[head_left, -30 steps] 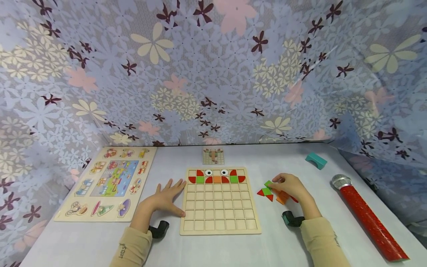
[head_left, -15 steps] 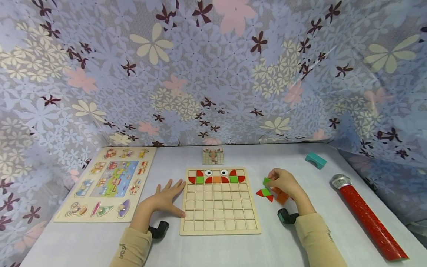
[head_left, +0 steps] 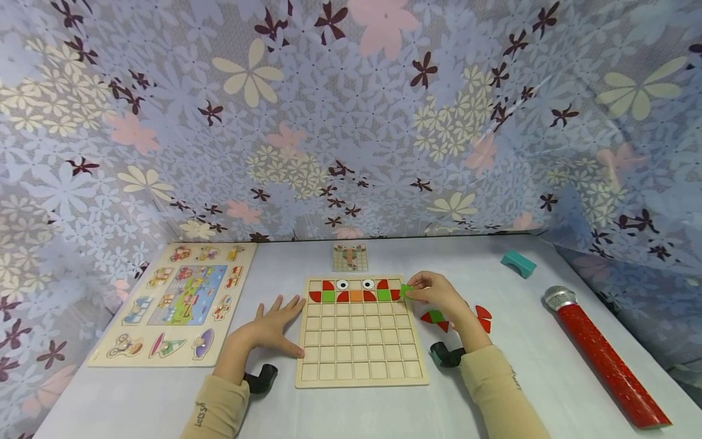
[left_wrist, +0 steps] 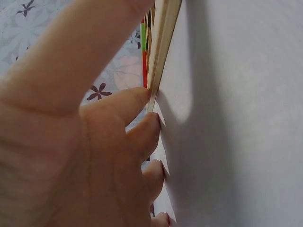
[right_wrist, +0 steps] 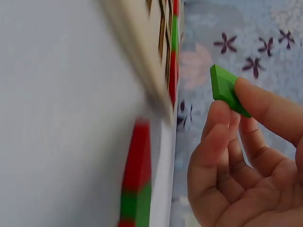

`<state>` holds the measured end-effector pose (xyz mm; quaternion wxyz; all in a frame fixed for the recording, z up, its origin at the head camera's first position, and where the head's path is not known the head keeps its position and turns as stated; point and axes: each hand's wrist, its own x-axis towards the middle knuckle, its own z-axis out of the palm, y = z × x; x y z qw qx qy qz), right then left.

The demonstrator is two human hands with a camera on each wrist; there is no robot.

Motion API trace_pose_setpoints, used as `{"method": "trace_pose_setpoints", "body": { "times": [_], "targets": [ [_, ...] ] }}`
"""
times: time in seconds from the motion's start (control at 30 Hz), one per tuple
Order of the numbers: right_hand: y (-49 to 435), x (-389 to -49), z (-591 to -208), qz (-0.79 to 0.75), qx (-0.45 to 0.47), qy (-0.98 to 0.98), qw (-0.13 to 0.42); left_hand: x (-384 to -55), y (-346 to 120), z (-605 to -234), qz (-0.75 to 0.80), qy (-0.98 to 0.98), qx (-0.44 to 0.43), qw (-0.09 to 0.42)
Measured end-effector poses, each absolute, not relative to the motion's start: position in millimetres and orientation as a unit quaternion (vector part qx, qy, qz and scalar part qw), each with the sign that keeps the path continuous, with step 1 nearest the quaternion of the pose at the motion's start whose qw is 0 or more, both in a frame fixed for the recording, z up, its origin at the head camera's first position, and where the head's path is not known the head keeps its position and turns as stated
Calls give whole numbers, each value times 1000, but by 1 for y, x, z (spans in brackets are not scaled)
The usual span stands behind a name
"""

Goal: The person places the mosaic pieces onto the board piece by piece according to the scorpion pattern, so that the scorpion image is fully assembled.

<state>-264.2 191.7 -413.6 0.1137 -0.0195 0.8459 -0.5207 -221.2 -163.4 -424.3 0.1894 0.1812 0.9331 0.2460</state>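
A wooden grid board (head_left: pixel 359 369) lies flat on the table, with red, green and orange tiles and two eye tiles in its far rows. My left hand (head_left: pixel 274 326) is spread at the board's left edge, thumb and a fingertip touching it; the left wrist view shows the fingertips against the board's side (left_wrist: pixel 163 52). My right hand (head_left: pixel 439 292) pinches a green square tile (right_wrist: pixel 223 87) between thumb and fingers, above the table at the board's upper right corner. Loose red triangles and a green tile (head_left: pixel 436 316) lie right of the board, partly under my right forearm.
A small pattern card (head_left: pixel 350 258) lies behind the board. To the left is a picture puzzle board (head_left: pixel 159 329) with knobbed pieces. At the right lie a teal arch block (head_left: pixel 518 264) and a red toy microphone (head_left: pixel 609 360). Red quarter-circle tiles (head_left: pixel 484 314) lie beyond my right forearm.
My right hand has lifted the green square tile from the loose pieces and carried it left to the board's upper right corner. My left hand has stayed in place.
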Motion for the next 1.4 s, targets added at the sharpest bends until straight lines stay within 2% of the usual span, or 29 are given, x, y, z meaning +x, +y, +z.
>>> {"method": "trace_pose_setpoints", "body": {
  "times": [0.33,0.73,1.4],
  "targets": [
    [148,-270,-410,-541,-57,825,153,-221,-164,-424,244,933,181,192],
    [133,-275,-417,-505,-85,839,186,-222,-163,-425,241,934,178,193],
    [126,-276,-418,-374,-103,908,160,-223,-163,-425,250,932,176,195]
  ]
}}
